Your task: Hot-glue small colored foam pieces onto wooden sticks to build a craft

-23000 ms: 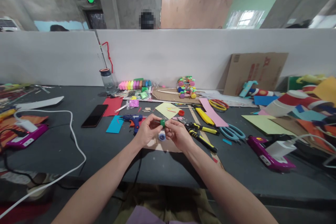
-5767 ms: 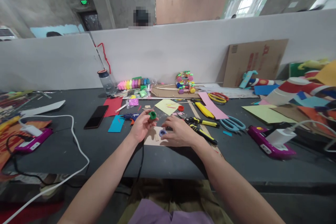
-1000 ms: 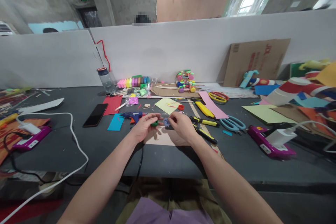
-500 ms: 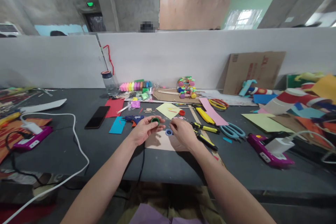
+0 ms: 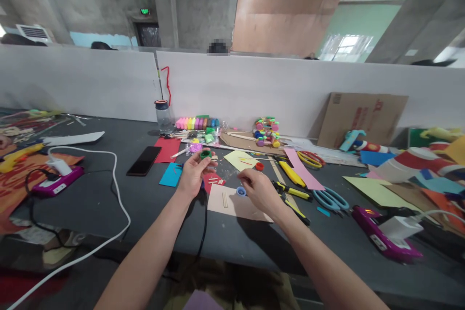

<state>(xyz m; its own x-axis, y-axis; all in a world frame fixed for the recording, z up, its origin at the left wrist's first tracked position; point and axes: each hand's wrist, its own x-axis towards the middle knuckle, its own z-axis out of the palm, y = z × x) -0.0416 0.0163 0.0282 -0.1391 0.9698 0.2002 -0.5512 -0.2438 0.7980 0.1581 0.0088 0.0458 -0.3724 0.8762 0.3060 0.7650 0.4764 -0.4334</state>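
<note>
My left hand (image 5: 194, 172) grips a green bottle cap (image 5: 205, 153), its hollow side facing up, above the table. To the right, my right hand (image 5: 258, 189) hovers with thumb and fingertips pinched together; whether something tiny is between them cannot be made out. Just left of its fingers a blue bottle cap (image 5: 240, 192) rests on a pale pink sheet of paper (image 5: 217, 205). Short wooden sticks (image 5: 224, 199) lie side by side on that sheet. Behind my right hand is a red cap (image 5: 259, 166), near a pale yellow paper (image 5: 238, 159).
Yellow-and-black pliers (image 5: 296, 191), blue-handled scissors (image 5: 330, 199) and a yellow utility knife (image 5: 291, 173) lie on the right. A phone (image 5: 144, 161) and a purple power strip (image 5: 58, 181) are on the left. Colourful clay pieces (image 5: 196, 122) stand along the white partition (image 5: 290, 87).
My left hand has moved away from my right with the green cap, leaving the wooden sticks and a red paper visible. The whole view has shifted, with the table contents sitting further right.
</note>
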